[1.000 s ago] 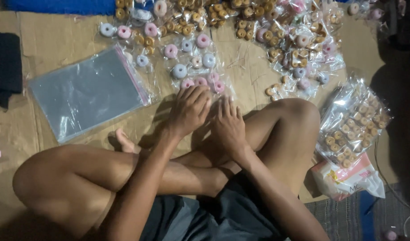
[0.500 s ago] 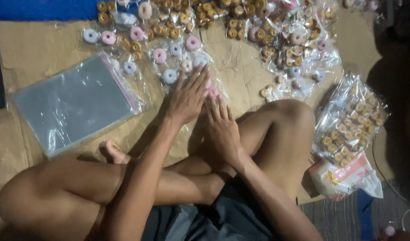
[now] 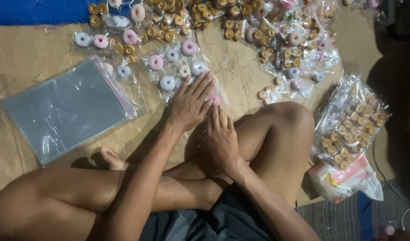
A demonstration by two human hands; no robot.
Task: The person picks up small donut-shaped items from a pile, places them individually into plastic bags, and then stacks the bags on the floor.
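I sit cross-legged on cardboard (image 3: pixel 240 73). My left hand (image 3: pixel 190 105) lies flat, fingers spread, on a clear packet of pink, white and blue ring-shaped sweets (image 3: pixel 176 69), covering its near end. My right hand (image 3: pixel 220 139) rests flat just behind it, over my crossed legs. Its fingertips touch a pink ring (image 3: pixel 214 99) at the packet's near corner. Neither hand grips anything.
A stack of empty clear zip bags (image 3: pixel 66 107) lies to the left. Many small packets of beige and coloured rings (image 3: pixel 258 29) cover the far side. A large bag of beige rings (image 3: pixel 352 120) and a white-pink plastic bag (image 3: pixel 343 180) lie by my right knee (image 3: pixel 289 116).
My left hand has slid forward onto the packet, covering a pink ring that showed before. My right hand followed slightly. The view has shifted a little.
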